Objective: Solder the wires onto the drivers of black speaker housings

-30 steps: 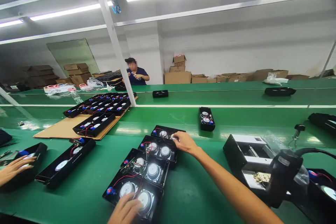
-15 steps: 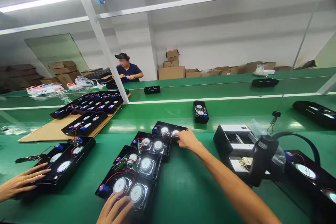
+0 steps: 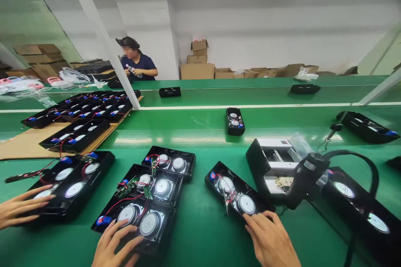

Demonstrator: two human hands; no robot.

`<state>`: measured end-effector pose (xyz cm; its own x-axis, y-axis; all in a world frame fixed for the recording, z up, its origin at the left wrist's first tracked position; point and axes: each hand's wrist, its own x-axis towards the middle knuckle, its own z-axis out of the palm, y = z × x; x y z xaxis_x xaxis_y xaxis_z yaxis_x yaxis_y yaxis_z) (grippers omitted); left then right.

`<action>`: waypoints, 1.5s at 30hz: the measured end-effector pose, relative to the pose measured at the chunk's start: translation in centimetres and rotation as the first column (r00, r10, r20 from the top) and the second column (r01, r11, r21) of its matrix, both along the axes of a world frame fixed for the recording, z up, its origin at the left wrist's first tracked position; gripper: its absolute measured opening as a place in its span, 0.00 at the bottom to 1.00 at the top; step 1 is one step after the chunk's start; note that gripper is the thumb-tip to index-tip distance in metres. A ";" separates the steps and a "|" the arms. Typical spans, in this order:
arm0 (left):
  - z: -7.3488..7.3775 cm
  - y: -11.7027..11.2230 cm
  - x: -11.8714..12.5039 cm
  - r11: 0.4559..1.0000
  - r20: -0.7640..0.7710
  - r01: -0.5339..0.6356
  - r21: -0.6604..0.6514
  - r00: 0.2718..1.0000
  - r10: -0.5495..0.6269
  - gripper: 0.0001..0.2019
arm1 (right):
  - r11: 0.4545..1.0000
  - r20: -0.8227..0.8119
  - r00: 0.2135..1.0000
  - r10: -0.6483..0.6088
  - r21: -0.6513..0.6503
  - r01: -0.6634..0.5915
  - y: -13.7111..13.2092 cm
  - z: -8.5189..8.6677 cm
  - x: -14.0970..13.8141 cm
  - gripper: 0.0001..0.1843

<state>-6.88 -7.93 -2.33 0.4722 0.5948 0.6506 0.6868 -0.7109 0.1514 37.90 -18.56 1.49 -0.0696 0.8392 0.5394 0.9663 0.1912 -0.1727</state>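
The near end of a slanted speaker box (image 3: 234,192) is gripped by the right hand (image 3: 271,235), knuckles bent; on a second speaker box (image 3: 138,219) farther left, the left hand (image 3: 115,244) is rested with fingers spread, though its thumb is poorly seen; both boxes, glossy, black and oblong, are fitted with round pale drivers (image 3: 245,204); they are borne by a smooth green table (image 3: 205,238).

The box (image 3: 235,192) at the right hand (image 3: 270,233), earlier farthest in the row, is now lying nearer, apart from three boxes (image 3: 144,198).
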 end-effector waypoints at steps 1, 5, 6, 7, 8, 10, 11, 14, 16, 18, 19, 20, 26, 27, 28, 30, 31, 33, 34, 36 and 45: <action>0.2 0.1 0.0 1.000 -0.001 0.017 -0.012 1.000 -0.017 0.09 | 0.999 0.020 0.999 0.049 0.004 -0.049 -0.6 0.2 0.6 0.16; 0.7 0.4 1.1 0.998 -0.026 0.055 -0.027 0.998 -0.056 0.12 | 0.971 0.060 0.972 0.228 -0.085 -0.223 -1.3 1.6 3.4 0.21; 0.7 0.5 1.5 0.998 -0.042 0.060 -0.020 0.997 -0.061 0.12 | 0.960 0.057 0.963 0.262 -0.118 -0.254 -1.4 1.9 4.1 0.22; 0.8 0.6 1.8 0.998 -0.057 0.064 -0.013 0.996 -0.065 0.12 | 0.948 0.053 0.955 0.293 -0.149 -0.283 -1.4 2.0 4.7 0.24; 1.0 0.6 2.2 0.998 -0.069 0.067 -0.005 0.995 -0.067 0.11 | 0.937 0.045 0.947 0.317 -0.171 -0.305 -1.4 2.1 5.3 0.25; 1.3 0.5 2.9 0.998 -0.077 0.060 0.006 0.995 -0.059 0.11 | 0.921 0.033 0.938 0.345 -0.202 -0.332 -1.6 2.1 6.2 0.26; 1.6 0.4 3.3 0.999 -0.074 0.051 0.009 0.996 -0.050 0.10 | 0.918 0.028 0.936 0.351 -0.209 -0.338 -1.8 2.1 6.5 0.27; 2.6 -0.4 5.4 1.000 -0.053 -0.003 -0.019 0.999 0.002 0.10 | 0.930 0.026 0.949 0.315 -0.206 -0.304 -2.5 2.3 6.6 0.24; 3.5 -1.4 7.8 0.998 -0.013 0.005 -0.070 1.000 -0.006 0.16 | 0.960 -0.018 0.970 0.241 -0.144 -0.241 -3.3 2.5 5.6 0.17; 4.4 -2.5 11.0 0.986 0.037 0.092 -0.140 0.996 -0.087 0.20 | 0.975 -0.134 0.971 0.197 -0.082 -0.209 -3.9 2.5 3.5 0.11; 4.8 -3.1 12.8 0.971 0.055 0.157 -0.182 0.987 -0.150 0.22 | 0.976 -0.217 0.956 0.197 -0.048 -0.212 -4.1 2.3 2.1 0.11; 5.2 -3.6 14.7 0.949 0.070 0.220 -0.227 0.975 -0.210 0.23 | 0.976 -0.304 0.931 0.199 -0.018 -0.215 -4.2 2.0 0.6 0.11; 5.9 -3.1 23.0 0.820 0.285 0.405 -0.404 0.908 -0.308 0.13 | 0.930 -0.792 0.587 -0.167 0.071 0.359 -1.3 0.4 -4.0 0.17; 5.8 -2.7 23.5 0.817 0.308 0.382 -0.433 0.914 -0.264 0.13 | 0.915 -0.810 0.550 -0.204 0.041 0.400 -0.5 0.5 -3.7 0.18; 5.8 -2.4 23.6 0.811 0.323 0.350 -0.469 0.923 -0.211 0.14 | 0.926 -0.800 0.562 -0.210 0.021 0.377 0.2 0.8 -3.1 0.17; 5.8 -2.4 23.5 0.783 0.338 0.298 -0.547 0.934 -0.119 0.16 | 0.987 -0.714 0.692 -0.105 0.013 0.163 1.1 1.9 -1.3 0.10; 5.8 -2.4 23.3 0.761 0.342 0.283 -0.584 0.936 -0.085 0.17 | 1.000 -0.648 0.761 -0.001 0.003 0.004 1.3 2.6 -0.2 0.08; 5.7 -2.5 22.9 0.726 0.345 0.283 -0.626 0.936 -0.067 0.18 | 0.957 -0.506 0.836 0.211 -0.066 -0.282 1.1 4.0 1.5 0.12; 5.7 -2.5 22.7 0.722 0.347 0.299 -0.624 0.934 -0.086 0.18 | 0.924 -0.432 0.856 0.284 -0.113 -0.364 0.9 4.6 2.0 0.16; 5.6 -2.3 22.6 0.727 0.346 0.359 -0.585 0.922 -0.177 0.16 | 0.892 -0.267 0.900 0.345 -0.205 -0.403 0.5 5.3 2.3 0.20; 4.5 -3.0 23.4 0.789 0.114 0.396 -0.470 0.913 -0.391 0.39 | 0.757 0.080 0.910 0.408 -0.587 -0.288 1.3 6.1 0.2 0.13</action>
<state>16.53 -10.91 2.22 0.7278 0.5931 0.3441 0.3598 -0.7576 0.5447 38.12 -17.30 7.59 -0.4666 0.8822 -0.0638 0.8756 0.4505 -0.1743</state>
